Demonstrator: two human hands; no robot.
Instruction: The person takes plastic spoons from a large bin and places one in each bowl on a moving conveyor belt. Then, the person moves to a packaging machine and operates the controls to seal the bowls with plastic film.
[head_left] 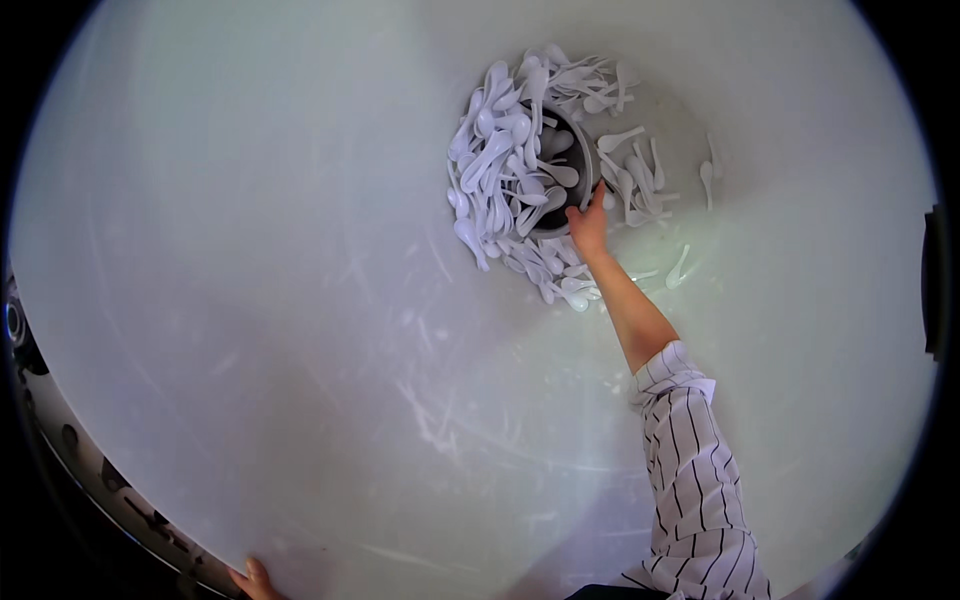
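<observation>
Many white soup spoons (487,160) lie heaped at the bottom of a deep, pale tub (300,300). Among them a round, dark-inside container (587,150) with a grey rim is tilted, its left side buried under spoons. Several spoons rest inside it. My right hand (590,225) reaches far down and grips the container's near-right rim, the forefinger stretched along the outside. At the lower left edge of the view, my left hand (257,580) is closed over the tub's rim; only part of it shows.
The tub's high curved wall surrounds the spoons. Loose spoons (640,175) lie to the right of the container, and a lone one (679,268) sits nearer. Outside the tub at the far left are dark objects (25,325) I cannot make out.
</observation>
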